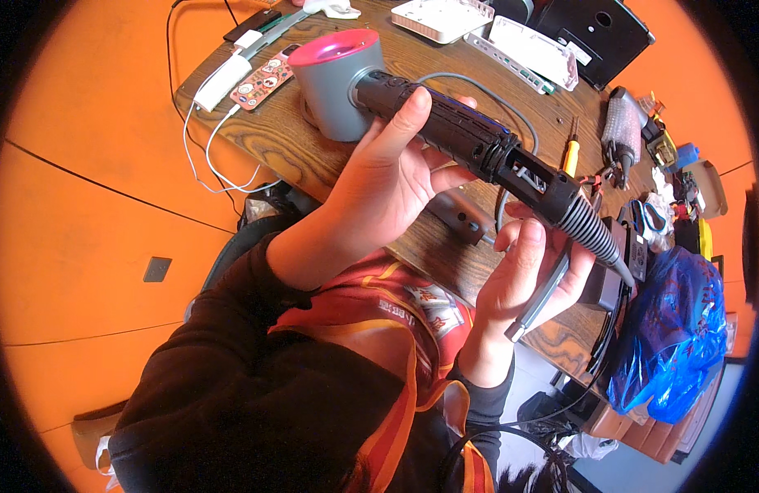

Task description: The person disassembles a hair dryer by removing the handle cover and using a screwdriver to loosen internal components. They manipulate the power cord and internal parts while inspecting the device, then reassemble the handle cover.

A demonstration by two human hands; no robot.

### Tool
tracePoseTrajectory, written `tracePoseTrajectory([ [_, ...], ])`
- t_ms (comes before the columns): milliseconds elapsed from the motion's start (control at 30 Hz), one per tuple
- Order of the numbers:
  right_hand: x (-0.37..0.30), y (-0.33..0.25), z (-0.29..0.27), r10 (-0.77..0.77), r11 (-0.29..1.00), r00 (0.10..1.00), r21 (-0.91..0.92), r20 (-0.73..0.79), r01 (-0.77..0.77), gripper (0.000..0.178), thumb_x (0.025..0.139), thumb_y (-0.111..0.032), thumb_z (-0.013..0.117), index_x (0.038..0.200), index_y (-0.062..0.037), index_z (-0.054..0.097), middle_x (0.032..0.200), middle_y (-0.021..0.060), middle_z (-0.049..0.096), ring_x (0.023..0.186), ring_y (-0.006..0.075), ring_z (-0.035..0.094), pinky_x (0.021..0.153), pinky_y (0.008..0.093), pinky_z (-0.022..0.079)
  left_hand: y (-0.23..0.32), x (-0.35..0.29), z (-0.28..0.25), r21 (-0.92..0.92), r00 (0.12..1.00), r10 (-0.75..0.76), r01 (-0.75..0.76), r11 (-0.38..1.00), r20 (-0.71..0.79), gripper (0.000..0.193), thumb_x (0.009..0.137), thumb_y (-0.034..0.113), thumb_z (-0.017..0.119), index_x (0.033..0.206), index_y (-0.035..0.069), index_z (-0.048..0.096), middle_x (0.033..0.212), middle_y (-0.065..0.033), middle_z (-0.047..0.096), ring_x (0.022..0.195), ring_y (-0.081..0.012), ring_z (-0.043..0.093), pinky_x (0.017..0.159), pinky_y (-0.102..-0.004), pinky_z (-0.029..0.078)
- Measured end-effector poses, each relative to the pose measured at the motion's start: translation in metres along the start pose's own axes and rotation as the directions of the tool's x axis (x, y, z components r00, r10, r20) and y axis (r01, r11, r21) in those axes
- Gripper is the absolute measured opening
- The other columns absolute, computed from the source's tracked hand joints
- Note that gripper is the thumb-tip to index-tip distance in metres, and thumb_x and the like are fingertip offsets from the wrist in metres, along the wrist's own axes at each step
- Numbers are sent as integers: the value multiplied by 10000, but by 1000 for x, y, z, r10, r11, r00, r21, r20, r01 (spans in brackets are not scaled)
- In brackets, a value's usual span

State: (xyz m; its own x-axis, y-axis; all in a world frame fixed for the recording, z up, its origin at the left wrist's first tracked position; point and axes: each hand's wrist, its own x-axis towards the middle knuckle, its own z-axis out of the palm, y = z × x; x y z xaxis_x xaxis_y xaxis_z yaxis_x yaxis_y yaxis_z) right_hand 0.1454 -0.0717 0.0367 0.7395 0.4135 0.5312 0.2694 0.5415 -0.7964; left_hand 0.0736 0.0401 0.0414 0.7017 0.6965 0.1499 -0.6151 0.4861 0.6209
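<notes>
A hair dryer with a grey head (336,97) and pink ring is held up at a slant over the table. Its handle's outer casing is off, so the black inner handle (445,123) shows, with an opening near its lower end where pale wires are visible. My left hand (400,156) wraps round that inner handle, thumb on top. Beside the ribbed cable sleeve (589,226), my right hand (531,275) holds a slim grey metal tool (544,296) between its fingers. A grey tube (460,215) with holes lies on the table beneath the dryer.
On the wooden table (264,148) lie a patterned phone (264,80), a white power strip (223,82) and a yellow-handled screwdriver (572,152). White plastic casings (523,49) stand at the back. At right are a bubble-wrapped item (620,127) and a blue plastic bag (671,329).
</notes>
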Motion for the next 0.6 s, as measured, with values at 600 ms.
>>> tracePoseTrajectory([
  [600,-3,12,-5,-86,992,996,-90,35,89,353,742,-130,640,991,-3,425,917,124,532,818,229,573,748,338,495,-4,-4,7,-59,991,100,-95,994,88,413,884,213,396,1226,89,201,1248,-211,372,1088,-338,462,824,-423,462],
])
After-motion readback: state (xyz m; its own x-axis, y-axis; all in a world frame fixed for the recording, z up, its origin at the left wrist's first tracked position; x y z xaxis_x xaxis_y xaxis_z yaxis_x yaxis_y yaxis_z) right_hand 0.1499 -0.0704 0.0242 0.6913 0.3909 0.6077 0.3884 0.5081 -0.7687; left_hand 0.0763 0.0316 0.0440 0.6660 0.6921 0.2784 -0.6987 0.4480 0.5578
